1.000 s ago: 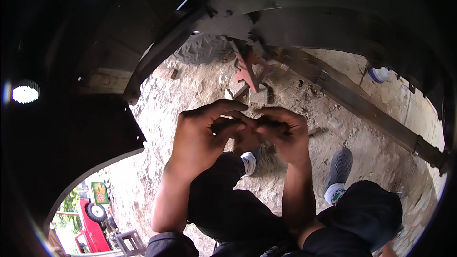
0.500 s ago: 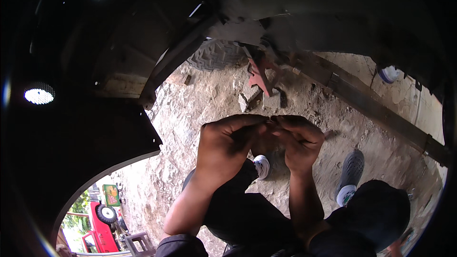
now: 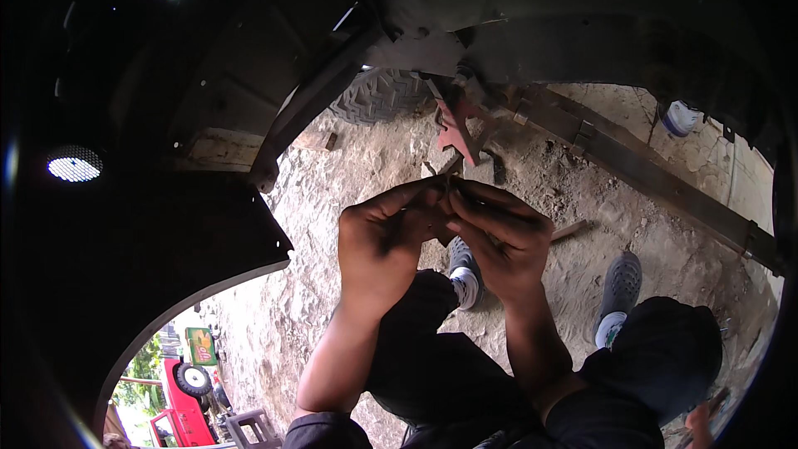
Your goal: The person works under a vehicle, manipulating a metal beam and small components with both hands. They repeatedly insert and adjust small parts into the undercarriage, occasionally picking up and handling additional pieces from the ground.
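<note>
Dusty stone ground (image 3: 349, 224) beneath left hand (image 3: 384, 237) and right hand (image 3: 503, 243), fingertips touching

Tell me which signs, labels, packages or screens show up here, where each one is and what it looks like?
Sign: far lower left, outdoors beyond the dark curved panel, above the red vehicle; a small upright rectangle, green with a yellow-orange patch.
Tub: upper right on the stony ground, a white round container with a blue band; any label is too small to tell.
No screens in view.

**Tight overhead, open below**

The dark vehicle underbody (image 3: 249, 100) and the red bracket (image 3: 459, 129) crowd the space above the left hand (image 3: 384, 241) and right hand (image 3: 503, 245). The long steel beam (image 3: 657, 179) bars the right (perhaps resting on the ground). Dirt floor (image 3: 332, 224) lies open leftward.
</note>
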Action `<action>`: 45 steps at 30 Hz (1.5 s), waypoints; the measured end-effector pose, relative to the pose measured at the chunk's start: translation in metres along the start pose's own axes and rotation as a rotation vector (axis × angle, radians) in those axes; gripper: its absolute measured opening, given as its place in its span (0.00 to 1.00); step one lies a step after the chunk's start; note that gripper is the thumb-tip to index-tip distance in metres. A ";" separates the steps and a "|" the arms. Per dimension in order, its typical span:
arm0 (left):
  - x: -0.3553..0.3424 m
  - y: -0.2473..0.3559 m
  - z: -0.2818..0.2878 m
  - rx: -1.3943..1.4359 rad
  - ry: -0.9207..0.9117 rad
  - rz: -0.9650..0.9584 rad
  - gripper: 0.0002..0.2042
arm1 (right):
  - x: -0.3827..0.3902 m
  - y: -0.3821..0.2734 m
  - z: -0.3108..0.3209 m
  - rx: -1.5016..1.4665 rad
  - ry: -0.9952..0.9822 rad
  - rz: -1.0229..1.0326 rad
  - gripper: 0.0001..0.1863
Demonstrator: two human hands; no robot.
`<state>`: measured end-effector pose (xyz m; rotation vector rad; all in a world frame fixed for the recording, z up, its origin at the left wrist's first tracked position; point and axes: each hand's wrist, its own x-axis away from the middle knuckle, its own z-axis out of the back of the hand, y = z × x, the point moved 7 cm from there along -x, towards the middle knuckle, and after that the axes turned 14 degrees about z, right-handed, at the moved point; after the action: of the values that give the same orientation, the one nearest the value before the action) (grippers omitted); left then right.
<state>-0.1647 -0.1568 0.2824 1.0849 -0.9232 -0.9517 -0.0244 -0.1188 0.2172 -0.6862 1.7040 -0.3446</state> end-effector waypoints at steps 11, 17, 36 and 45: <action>0.004 0.004 -0.002 -0.134 -0.129 -0.015 0.12 | 0.015 0.010 0.002 -0.309 0.168 -0.314 0.21; 0.004 0.001 -0.004 -0.122 -0.136 -0.031 0.14 | 0.020 0.009 0.000 -0.368 0.205 -0.267 0.19; 0.018 0.025 -0.022 -0.595 0.189 -0.467 0.08 | 0.021 0.011 0.006 -0.272 0.281 -0.144 0.17; 0.028 0.023 -0.016 -0.705 0.384 -0.453 0.10 | 0.013 -0.009 0.000 0.003 0.182 -0.062 0.21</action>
<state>-0.1373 -0.1743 0.3051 0.8191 0.0085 -1.2514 -0.0232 -0.1339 0.2126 -0.7243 1.8567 -0.4644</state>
